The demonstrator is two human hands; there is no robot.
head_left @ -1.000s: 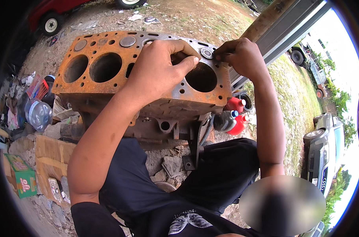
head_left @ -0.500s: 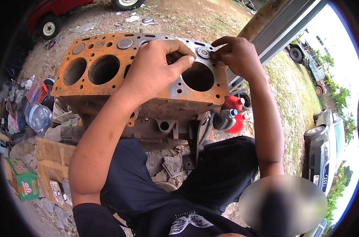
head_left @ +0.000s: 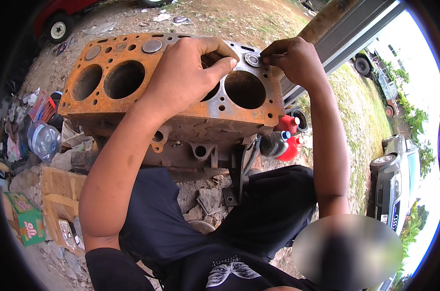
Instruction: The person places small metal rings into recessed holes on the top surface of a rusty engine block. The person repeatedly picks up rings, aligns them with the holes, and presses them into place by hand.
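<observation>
Engine block (head_left: 219, 125) under two hands (head_left: 185, 70)

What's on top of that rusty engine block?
Three round metal discs show on the engine block. The left hand covers part of the top; what lies beneath is unseen.

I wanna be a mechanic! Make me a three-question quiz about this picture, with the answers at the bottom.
1. True or false: a round metal disc lies on the engine block, between the fingertips of the left hand and the right hand.

2. Pick one: the dark bottle near the block has a cap that is
A) yellow
B) blue
C) green

3. Fill the gap: much of the block's top is covered in orange ____.

Key: 1. True. 2. B. 3. Rust.
</observation>
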